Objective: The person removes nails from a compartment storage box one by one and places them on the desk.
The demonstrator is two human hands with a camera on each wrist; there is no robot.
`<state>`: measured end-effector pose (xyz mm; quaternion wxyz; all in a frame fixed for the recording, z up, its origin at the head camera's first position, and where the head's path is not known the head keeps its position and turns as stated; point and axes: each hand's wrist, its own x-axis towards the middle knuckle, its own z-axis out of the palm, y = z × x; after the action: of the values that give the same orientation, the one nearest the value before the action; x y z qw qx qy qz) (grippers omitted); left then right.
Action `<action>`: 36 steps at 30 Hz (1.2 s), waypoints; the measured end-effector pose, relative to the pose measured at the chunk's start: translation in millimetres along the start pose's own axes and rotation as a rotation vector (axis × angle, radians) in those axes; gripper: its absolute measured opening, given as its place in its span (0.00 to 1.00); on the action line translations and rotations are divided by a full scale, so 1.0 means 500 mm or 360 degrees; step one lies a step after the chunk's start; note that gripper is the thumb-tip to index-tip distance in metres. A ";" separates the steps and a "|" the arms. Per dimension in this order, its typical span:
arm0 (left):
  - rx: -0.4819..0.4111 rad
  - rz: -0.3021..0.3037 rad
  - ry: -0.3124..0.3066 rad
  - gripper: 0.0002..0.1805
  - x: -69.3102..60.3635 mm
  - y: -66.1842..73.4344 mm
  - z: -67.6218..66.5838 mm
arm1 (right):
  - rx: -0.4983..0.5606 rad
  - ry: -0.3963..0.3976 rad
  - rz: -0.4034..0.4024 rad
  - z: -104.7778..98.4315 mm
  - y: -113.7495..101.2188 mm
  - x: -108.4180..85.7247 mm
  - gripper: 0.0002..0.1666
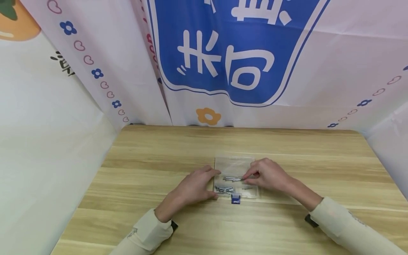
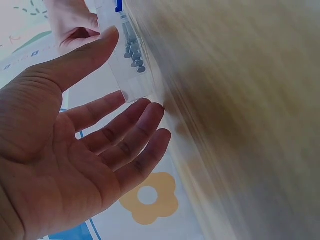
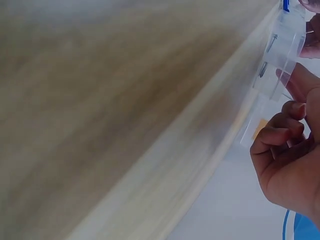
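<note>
A clear plastic box with compartments lies on the table. Its front left compartment holds a heap of silvery screws, their flat heads showing through the wall. Several more screws lie in the back part. My left hand rests at the box's left end, thumb by the front corner, fingers loosely extended along the side. Over the right side, my right hand pinches the end of a screw between thumb and index finger; its other fingers are curled. The fingertips partly hide the screw ends.
A blue tab sits at the box's front edge. One thin screw is in the front right compartment. The wooden table reaches back to a printed cloth. Pale sleeves cover both forearms.
</note>
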<state>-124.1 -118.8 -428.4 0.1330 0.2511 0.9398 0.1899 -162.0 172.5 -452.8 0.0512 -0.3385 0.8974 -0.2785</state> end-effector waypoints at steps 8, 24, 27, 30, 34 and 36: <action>0.0022 -0.0002 0.0000 0.40 0.000 -0.002 0.004 | -0.0057 -0.0025 -0.0008 0.003 -0.004 0.001 0.04; 0.0023 0.0022 0.0016 0.40 -0.001 -0.002 0.005 | -0.0061 -0.0090 -0.0046 0.007 0.003 0.008 0.03; 0.0030 0.0026 0.0016 0.40 -0.001 -0.002 0.005 | -0.0052 -0.0097 -0.0049 0.007 0.003 0.009 0.02; 0.0032 0.0025 0.0012 0.39 -0.001 -0.002 0.005 | -0.0052 -0.0112 -0.0022 0.006 -0.001 0.010 0.03; 0.0029 0.0021 0.0012 0.40 0.000 -0.002 0.005 | -0.0072 -0.0125 -0.0016 0.004 -0.004 0.014 0.03; 0.0032 0.0021 0.0014 0.40 0.000 -0.002 0.005 | -0.0080 -0.0130 -0.0015 0.002 -0.006 0.017 0.03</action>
<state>-123.8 -119.1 -430.9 0.1252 0.2578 0.9405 0.1823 -166.6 164.6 -451.2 0.0780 -0.3549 0.8996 -0.2420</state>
